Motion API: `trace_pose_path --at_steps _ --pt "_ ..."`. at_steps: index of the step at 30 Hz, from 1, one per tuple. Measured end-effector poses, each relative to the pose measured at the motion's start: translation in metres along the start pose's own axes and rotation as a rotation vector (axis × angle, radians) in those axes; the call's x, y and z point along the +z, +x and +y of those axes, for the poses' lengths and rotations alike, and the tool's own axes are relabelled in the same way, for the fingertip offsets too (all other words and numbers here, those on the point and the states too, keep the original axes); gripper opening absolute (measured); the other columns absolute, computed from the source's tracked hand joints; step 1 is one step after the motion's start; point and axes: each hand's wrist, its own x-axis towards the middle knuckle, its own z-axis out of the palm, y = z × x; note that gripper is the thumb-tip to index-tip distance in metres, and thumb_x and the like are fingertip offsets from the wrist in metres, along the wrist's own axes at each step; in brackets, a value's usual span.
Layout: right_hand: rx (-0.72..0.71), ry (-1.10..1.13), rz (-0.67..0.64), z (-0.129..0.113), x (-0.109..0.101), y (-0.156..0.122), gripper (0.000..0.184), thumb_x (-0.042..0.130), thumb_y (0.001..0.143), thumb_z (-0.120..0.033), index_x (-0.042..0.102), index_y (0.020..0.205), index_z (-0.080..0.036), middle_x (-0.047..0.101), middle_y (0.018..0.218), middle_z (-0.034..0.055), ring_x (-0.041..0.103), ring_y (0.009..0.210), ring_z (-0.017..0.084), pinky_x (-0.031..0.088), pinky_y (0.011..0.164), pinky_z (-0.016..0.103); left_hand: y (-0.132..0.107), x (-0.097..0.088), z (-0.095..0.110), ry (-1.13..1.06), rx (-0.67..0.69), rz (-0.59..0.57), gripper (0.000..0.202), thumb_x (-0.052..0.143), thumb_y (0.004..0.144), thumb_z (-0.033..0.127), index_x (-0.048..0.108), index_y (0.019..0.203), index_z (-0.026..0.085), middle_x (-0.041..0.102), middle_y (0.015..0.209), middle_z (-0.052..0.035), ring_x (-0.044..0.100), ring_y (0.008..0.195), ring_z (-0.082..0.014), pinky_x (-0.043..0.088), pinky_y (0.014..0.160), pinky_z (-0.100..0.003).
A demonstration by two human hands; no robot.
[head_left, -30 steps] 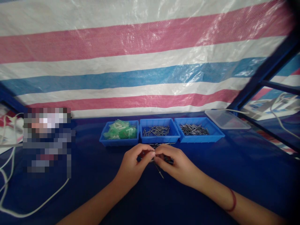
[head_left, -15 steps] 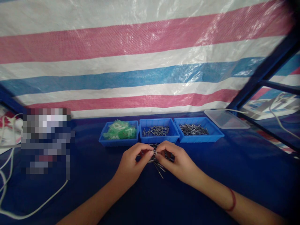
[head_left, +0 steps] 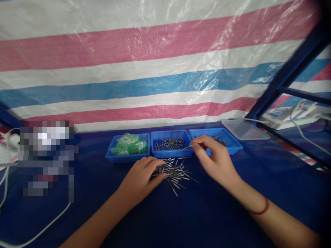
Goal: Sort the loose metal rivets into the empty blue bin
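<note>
A loose pile of metal blind rivets (head_left: 177, 174) lies on the dark blue table. My left hand (head_left: 141, 175) rests at the pile's left side, thumb and fingers apart around its edge, with nothing seen gripped between them. Raised over the front of the bins, my right hand (head_left: 217, 160) pinches one blind rivet (head_left: 187, 147) between thumb and forefinger. The rivet points left above the front edge of the middle blue bin (head_left: 169, 154), which contains more rivets. Partly behind my right hand, the right blue bin (head_left: 234, 147) also holds rivets.
A left blue bin (head_left: 128, 158) contains green plastic bags (head_left: 129, 144). A clear plastic lid (head_left: 245, 130) lies at the back right. White cables (head_left: 49, 224) run along the left side. A striped tarp (head_left: 134, 82) hangs behind the table, beside a blue frame post (head_left: 281, 75).
My hands were together over the pile and have separated. My right hand has moved right and up to the bins with a rivet. My left hand's fingers have parted.
</note>
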Motion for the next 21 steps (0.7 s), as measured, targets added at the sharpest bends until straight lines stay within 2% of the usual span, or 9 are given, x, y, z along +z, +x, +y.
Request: trace_pose_path --at_steps 2,4,7,9,11,16,21 --pt "0.075 -0.185 0.075 0.02 -0.019 0.013 0.014 0.048 0.086 -0.025 0.06 0.081 -0.02 0.063 0.073 0.0026 0.056 0.066 0.017 0.042 0.063 0.029 0.0 -0.006 -0.004 0.072 0.041 -0.084 0.028 0.057 0.088 0.036 0.059 0.111 0.022 0.062 0.106 -0.005 0.057 0.097 -0.022 0.043 0.087 -0.035" --pt "0.114 -0.406 0.087 0.039 -0.036 0.022 0.013 0.05 0.082 -0.025 0.062 0.079 -0.02 0.063 0.072 0.0039 0.057 0.065 0.019 0.041 0.06 0.03 0.0 -0.009 -0.006 0.116 0.068 -0.152 0.032 0.06 0.085 0.04 0.06 0.111 0.021 0.061 0.106 -0.0058 0.058 0.095 -0.0224 0.045 0.085 -0.034" --pt "0.065 -0.62 0.106 0.054 -0.045 0.028 0.018 0.052 0.081 -0.027 0.064 0.089 -0.017 0.065 0.079 0.0087 0.059 0.075 0.025 0.042 0.067 0.034 0.0 -0.007 -0.008 0.134 0.098 -0.207 0.03 0.062 0.084 0.036 0.061 0.109 0.02 0.061 0.103 -0.006 0.059 0.092 -0.0214 0.047 0.081 -0.031" --pt "0.0 -0.601 0.107 0.049 -0.04 0.026 0.019 0.052 0.083 -0.027 0.063 0.093 -0.016 0.064 0.08 0.0088 0.059 0.077 0.025 0.043 0.07 0.035 0.0 -0.003 -0.009 0.129 0.11 -0.21 0.022 0.059 0.087 0.029 0.062 0.107 0.02 0.062 0.1 -0.0054 0.06 0.09 -0.0199 0.047 0.079 -0.029" --pt "-0.073 -0.493 0.059 0.034 -0.03 0.02 0.015 0.051 0.085 -0.027 0.062 0.09 -0.017 0.063 0.078 0.0068 0.058 0.075 0.022 0.043 0.071 0.033 0.0 0.001 -0.009 0.127 0.111 -0.205 0.018 0.054 0.09 0.024 0.061 0.106 0.019 0.062 0.098 -0.0053 0.06 0.089 -0.0189 0.047 0.079 -0.028" --pt "-0.217 -0.232 -0.214 -0.004 0.004 -0.002 0.009 0.049 0.087 -0.019 0.058 0.084 -0.018 0.06 0.076 0.0038 0.057 0.072 0.017 0.044 0.067 0.029 -0.001 0.008 -0.011 0.124 0.092 -0.181 0.018 0.048 0.093 0.02 0.059 0.107 0.017 0.062 0.099 -0.0056 0.059 0.092 -0.0186 0.047 0.083 -0.029" --pt "-0.291 -0.188 -0.433 -0.009 0.024 -0.017 0.014 0.046 0.092 -0.018 0.06 0.089 -0.018 0.062 0.081 0.0047 0.058 0.078 0.017 0.046 0.072 0.03 0.001 0.009 -0.006 0.12 0.069 -0.134 0.02 0.043 0.094 0.017 0.056 0.109 0.017 0.063 0.098 -0.0053 0.059 0.092 -0.0183 0.047 0.084 -0.03"
